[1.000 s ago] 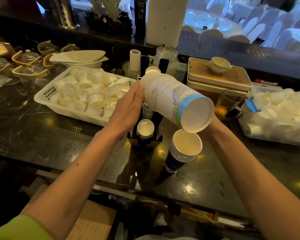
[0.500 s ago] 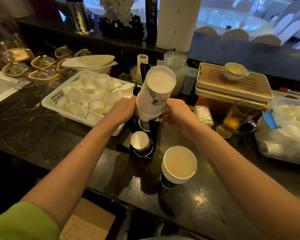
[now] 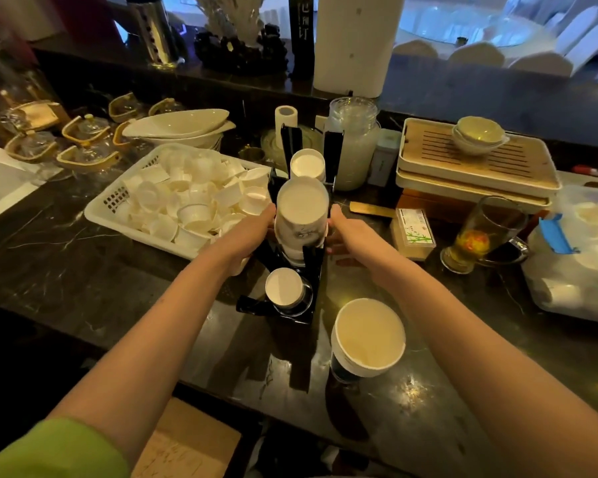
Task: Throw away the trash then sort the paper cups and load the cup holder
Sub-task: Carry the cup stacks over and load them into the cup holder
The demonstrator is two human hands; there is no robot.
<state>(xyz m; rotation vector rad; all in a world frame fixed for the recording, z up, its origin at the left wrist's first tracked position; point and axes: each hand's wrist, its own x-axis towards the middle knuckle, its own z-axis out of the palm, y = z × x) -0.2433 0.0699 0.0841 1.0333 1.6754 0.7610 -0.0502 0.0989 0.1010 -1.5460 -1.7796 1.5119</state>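
White cup stack (image 3: 301,215) btm hidden, both hands.

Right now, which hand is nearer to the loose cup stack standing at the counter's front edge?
Right. The right hand grips the cup stack in the holder, behind the loose cup stack; the left hand grips its other side, farther left.
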